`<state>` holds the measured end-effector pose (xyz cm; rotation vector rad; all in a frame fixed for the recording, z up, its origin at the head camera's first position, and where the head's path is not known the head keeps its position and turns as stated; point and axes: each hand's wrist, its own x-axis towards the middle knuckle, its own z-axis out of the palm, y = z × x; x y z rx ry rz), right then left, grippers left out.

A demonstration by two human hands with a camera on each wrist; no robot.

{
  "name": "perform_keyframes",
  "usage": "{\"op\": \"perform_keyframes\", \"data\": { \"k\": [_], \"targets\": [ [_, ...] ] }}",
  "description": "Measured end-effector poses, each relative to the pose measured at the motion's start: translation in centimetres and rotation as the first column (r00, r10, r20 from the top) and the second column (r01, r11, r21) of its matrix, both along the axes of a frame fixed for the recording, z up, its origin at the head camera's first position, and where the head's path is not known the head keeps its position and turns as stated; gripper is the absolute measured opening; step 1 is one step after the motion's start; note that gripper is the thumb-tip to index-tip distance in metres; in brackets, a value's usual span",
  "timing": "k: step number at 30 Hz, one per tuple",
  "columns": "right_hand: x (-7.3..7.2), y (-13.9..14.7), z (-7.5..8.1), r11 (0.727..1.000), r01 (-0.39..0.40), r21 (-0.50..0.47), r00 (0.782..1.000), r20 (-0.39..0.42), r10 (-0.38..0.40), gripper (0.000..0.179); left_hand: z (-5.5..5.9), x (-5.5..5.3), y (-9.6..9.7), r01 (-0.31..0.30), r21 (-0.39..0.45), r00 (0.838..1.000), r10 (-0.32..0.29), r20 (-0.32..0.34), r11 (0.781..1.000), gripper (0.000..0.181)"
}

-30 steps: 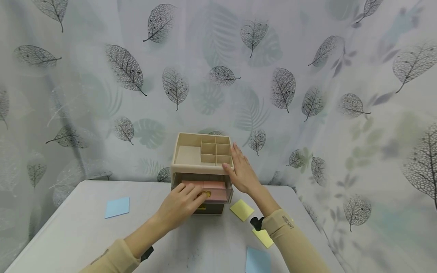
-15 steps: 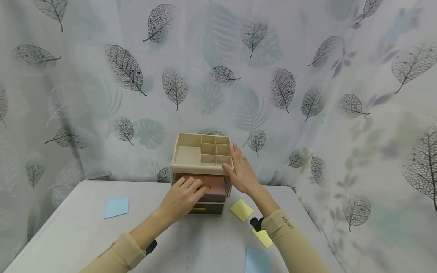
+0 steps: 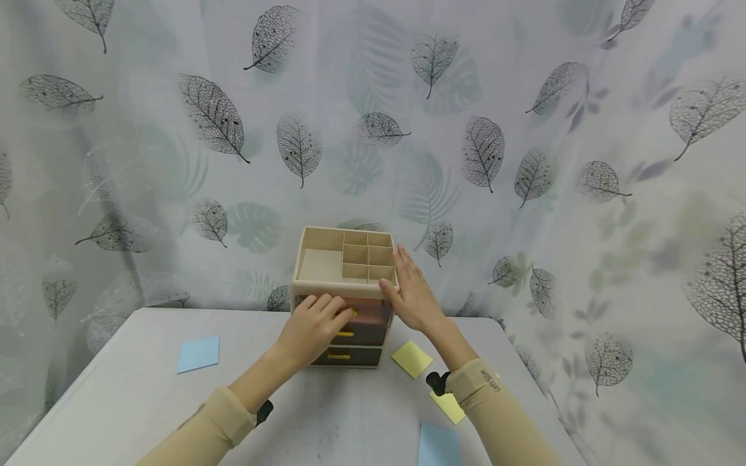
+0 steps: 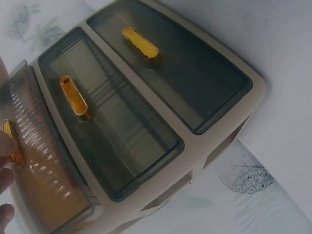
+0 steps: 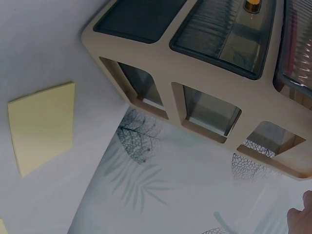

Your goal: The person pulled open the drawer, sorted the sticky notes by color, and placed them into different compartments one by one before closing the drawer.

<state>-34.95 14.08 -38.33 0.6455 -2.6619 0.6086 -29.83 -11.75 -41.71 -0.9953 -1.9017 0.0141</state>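
Note:
A beige drawer organizer (image 3: 317, 285) with three smoky transparent drawers stands at the table's far side. My left hand (image 3: 309, 329) is at its front, curled fingers at the gold handle (image 4: 10, 141) of the top drawer (image 4: 48, 175). That drawer holds something pink and stands slightly proud of the frame in the left wrist view. The middle drawer (image 4: 107, 122) and bottom drawer (image 4: 185, 68) are closed. My right hand (image 3: 415, 294) rests with straight fingers along the organizer's right side, thumb at the top edge; only its fingertips show in the right wrist view.
The organizer's top tray (image 3: 320, 262) has one large compartment and several small ones. Yellow sticky notes (image 3: 412, 359) lie on the white table (image 3: 326, 414) to the right. One blue note (image 3: 198, 355) lies left, another blue note (image 3: 438, 445) near the front. A leaf-print curtain (image 3: 361, 77) hangs behind.
My left hand has pushed the top drawer inward, away from me, from well out to nearly closed. The lower drawers' fronts now show more. My right hand has stayed in place.

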Motion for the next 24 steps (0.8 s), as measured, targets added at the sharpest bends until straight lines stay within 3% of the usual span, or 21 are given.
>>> {"op": "perform_keyframes", "data": {
  "k": [12,24],
  "targets": [
    [0.1,-0.1,0.0,1.000,-0.014,-0.018,1.000,-0.024,0.014,0.078,-0.2,-1.3,0.0,0.006,0.037,1.000,-0.006,0.021,0.999,0.014],
    [0.0,-0.1,0.0,0.999,-0.025,-0.033,0.999,-0.029,0.024,0.078,-0.4,-1.4,0.1,0.000,0.050,1.000,-0.002,0.027,0.999,0.011]
  ]
}}
